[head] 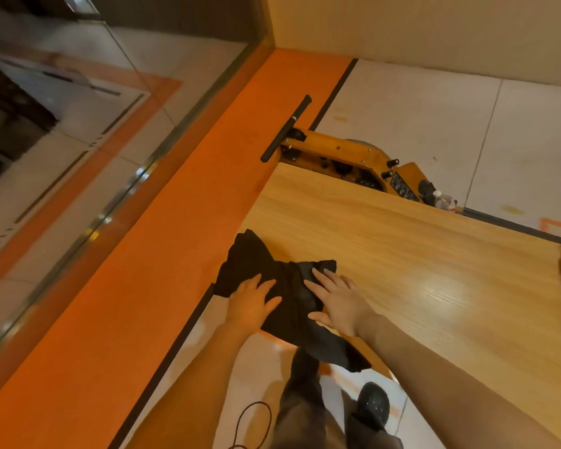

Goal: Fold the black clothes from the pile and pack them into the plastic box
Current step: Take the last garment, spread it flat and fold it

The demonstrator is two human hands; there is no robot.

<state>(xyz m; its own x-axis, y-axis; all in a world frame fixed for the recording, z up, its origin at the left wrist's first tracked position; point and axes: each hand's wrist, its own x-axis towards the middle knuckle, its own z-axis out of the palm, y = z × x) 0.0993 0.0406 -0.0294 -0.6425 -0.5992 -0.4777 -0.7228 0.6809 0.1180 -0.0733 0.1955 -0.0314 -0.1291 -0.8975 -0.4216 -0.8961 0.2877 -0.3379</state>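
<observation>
A black garment [285, 286] is spread at the wooden table's [418, 270] near corner, in the lower middle of the frame. It is pressed flat by the left hand [253, 303] and right hand [337, 299], fingers straight and spread.

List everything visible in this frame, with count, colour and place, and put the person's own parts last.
black garment: one, black, on the table's near left corner, partly hanging over the edge.
table: one, light wood, centre right.
yellow machine: one, yellow with a black handle bar, on the floor beyond the table.
plastic bottle: one, clear, beside the machine.
cable: one, black, on the floor below.
left hand: flat on the garment.
right hand: flat on the garment.
</observation>
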